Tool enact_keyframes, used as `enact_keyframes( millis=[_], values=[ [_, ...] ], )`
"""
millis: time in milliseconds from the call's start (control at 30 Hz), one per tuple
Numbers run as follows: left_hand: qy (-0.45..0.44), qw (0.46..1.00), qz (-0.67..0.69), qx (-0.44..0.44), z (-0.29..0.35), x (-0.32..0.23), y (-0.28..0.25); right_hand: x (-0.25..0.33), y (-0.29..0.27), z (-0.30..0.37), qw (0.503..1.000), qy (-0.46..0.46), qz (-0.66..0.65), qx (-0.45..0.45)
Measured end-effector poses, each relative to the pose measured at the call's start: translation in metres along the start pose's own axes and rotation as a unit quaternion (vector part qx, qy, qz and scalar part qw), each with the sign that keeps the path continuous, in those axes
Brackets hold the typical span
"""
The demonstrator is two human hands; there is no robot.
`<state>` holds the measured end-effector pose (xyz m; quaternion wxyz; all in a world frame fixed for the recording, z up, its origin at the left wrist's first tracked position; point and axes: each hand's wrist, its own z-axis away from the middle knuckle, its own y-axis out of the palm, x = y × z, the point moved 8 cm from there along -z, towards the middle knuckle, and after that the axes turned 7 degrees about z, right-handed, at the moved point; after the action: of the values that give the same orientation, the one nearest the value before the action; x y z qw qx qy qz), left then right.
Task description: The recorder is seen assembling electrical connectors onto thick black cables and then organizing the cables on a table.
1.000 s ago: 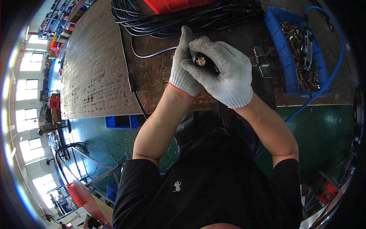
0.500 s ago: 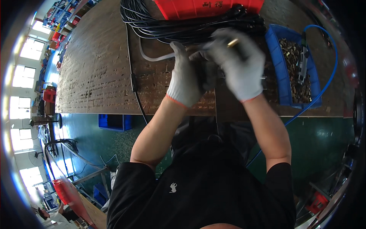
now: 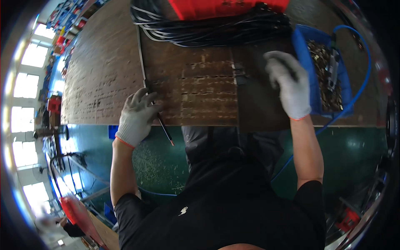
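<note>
Near the table's front edge, my left hand (image 3: pixel 137 114), in a white-grey knit glove, has its fingers curled round a thin black cable (image 3: pixel 166 131). The cable's stripped, copper-coloured end hangs past the edge, while its far part runs up the table under the bundle. My right hand (image 3: pixel 291 85), gloved likewise and slightly blurred, hovers just left of a blue bin (image 3: pixel 302 46). Its fingers are loosely bent and apart, with nothing visible in them. Small brass-coloured metal pieces (image 3: pixel 323 91) fill much of the bin, and a grey hand tool (image 3: pixel 332 68) lies over them.
A thick bundle of black cables (image 3: pixel 208 35) lies across the back, before a red crate (image 3: pixel 229 8). A blue hose (image 3: pixel 368 58) loops from the tool round the bin and down past the table edge. Small metal fittings (image 3: pixel 239 75) stand mid-table.
My hands have parted from mid-table: the left went left and nearer to the cable, now gripping it; the right moved right toward the bin. The pale curved cable between them is gone from view.
</note>
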<state>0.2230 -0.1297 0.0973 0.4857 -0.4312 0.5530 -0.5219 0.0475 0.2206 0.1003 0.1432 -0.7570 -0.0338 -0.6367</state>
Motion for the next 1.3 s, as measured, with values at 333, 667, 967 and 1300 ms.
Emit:
enact_keyframes(
  millis=[333, 667, 967, 1300],
  values=[
    [0.16, 0.96, 0.174, -0.151, -0.12, -0.049, -0.014, -0.007, 0.017, -0.016, 0.993, -0.037, 0.059, 0.095],
    [0.155, 0.957, 0.201, -0.137, -0.137, -0.048, -0.012, 0.02, 0.083, 0.01, 0.715, -0.338, 0.607, 0.081],
    [0.189, 0.945, 0.253, -0.083, -0.147, -0.099, 0.001, 0.019, 0.086, 0.008, 0.709, -0.356, 0.598, 0.114],
    [0.148, 0.925, 0.334, -0.103, -0.142, -0.091, 0.003, 0.006, -0.153, -0.083, 0.658, -0.101, 0.743, 0.069]
  ],
)
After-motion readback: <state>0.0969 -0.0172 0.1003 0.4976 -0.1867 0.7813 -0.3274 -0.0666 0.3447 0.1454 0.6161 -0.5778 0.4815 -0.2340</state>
